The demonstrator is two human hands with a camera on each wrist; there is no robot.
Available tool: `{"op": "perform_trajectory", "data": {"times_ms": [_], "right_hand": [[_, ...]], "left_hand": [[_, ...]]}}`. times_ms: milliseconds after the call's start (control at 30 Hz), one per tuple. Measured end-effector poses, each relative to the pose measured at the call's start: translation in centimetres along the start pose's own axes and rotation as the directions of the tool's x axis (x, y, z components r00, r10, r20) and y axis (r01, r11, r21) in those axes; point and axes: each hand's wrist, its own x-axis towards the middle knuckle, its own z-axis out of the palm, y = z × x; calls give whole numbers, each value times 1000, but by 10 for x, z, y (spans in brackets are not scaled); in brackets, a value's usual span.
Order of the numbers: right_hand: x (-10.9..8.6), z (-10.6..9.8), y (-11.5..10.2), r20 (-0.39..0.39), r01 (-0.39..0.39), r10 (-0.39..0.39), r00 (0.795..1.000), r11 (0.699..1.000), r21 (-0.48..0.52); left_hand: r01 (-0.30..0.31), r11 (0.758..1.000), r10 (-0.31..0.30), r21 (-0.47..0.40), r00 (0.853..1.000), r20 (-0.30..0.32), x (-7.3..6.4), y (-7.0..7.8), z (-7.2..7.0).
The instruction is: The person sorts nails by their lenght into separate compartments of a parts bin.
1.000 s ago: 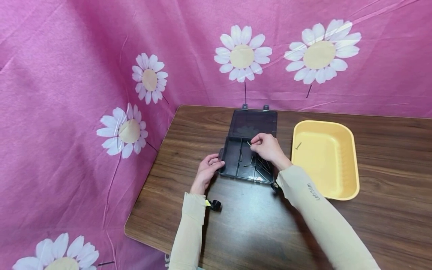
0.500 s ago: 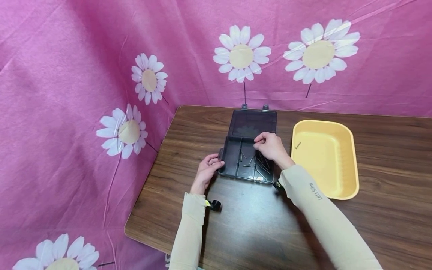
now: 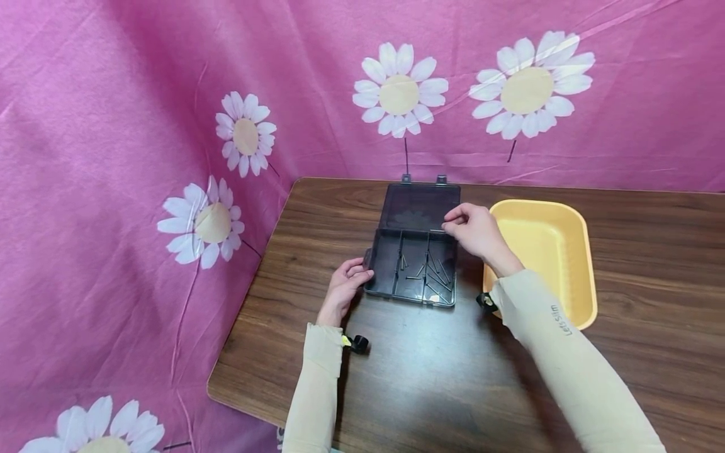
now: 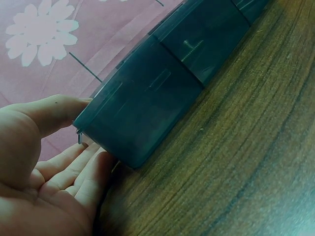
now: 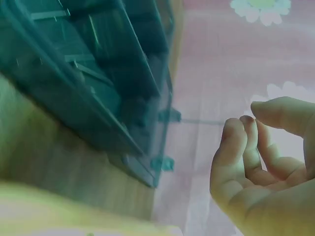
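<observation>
A dark translucent compartment box (image 3: pixel 384 261) lies with its lid (image 3: pixel 420 204) folded back on the table. Several screws (image 3: pixel 438 277) lie in its middle and right compartments. In the head view, my left hand (image 3: pixel 342 289) holds the box at its left side; the left wrist view shows the thumb at the rim and the fingers (image 4: pixel 69 164) along the side below. Beyond the box's far right corner hovers my right hand (image 3: pixel 478 233). Its thumb and fingers (image 5: pixel 231 142) are bent toward each other, and no item is visible between them in the right wrist view.
A yellow plastic tub (image 3: pixel 589 270) stands right of the box, partly covered by the right hand and sleeve. The wood-grain table (image 3: pixel 408 377) reaches a pink curtain (image 3: pixel 317 113) printed with daisies. Black wrist cameras (image 3: pixel 358 343) sit on both wrists.
My right hand held a screw over the box a second ago; the screw has since left its fingers. That hand has moved right toward the tub. My left hand stays at the box.
</observation>
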Motion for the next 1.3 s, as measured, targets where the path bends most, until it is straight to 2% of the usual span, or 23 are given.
{"op": "perform_trajectory", "data": {"times_ms": [167, 367, 500, 600, 733, 867, 1000, 1167, 1300], "right_hand": [[1, -25, 4, -34, 7, -8, 999, 1000, -24], [0, -55, 19, -48, 47, -54, 997, 988, -150], [0, -70, 33, 14, 64, -62, 998, 972, -227], [1, -76, 45, 130, 122, -84, 988, 941, -317], [3, -74, 62, 295, 271, -157, 943, 875, -401], [5, -66, 74, 357, 364, -218, 908, 833, -418], [7, -59, 80, 355, 383, -234, 905, 811, -442], [9, -51, 86, 365, 378, -209, 907, 787, -487], [11, -47, 91, 389, 387, -201, 899, 781, -491]], "left_hand": [[3, 1000, -3, -2, 1000, -6, 0, 0, 0], [4, 1000, -4, -1, 1000, -7, -1, 1, 1], [0, 1000, 0, 0, 1000, -6, -1, 1, 1], [2, 1000, -2, 2, 1000, -8, -1, 1, 1], [8, 1000, -8, 6, 1000, -12, -1, 1, 1], [9, 1000, -9, 7, 1000, -11, -1, 0, 0], [10, 1000, -10, 5, 1000, -6, -1, 0, 0], [15, 1000, -15, 8, 1000, -8, -1, 1, 0], [21, 1000, -21, 17, 1000, -11, 0, 2, 0]]}}
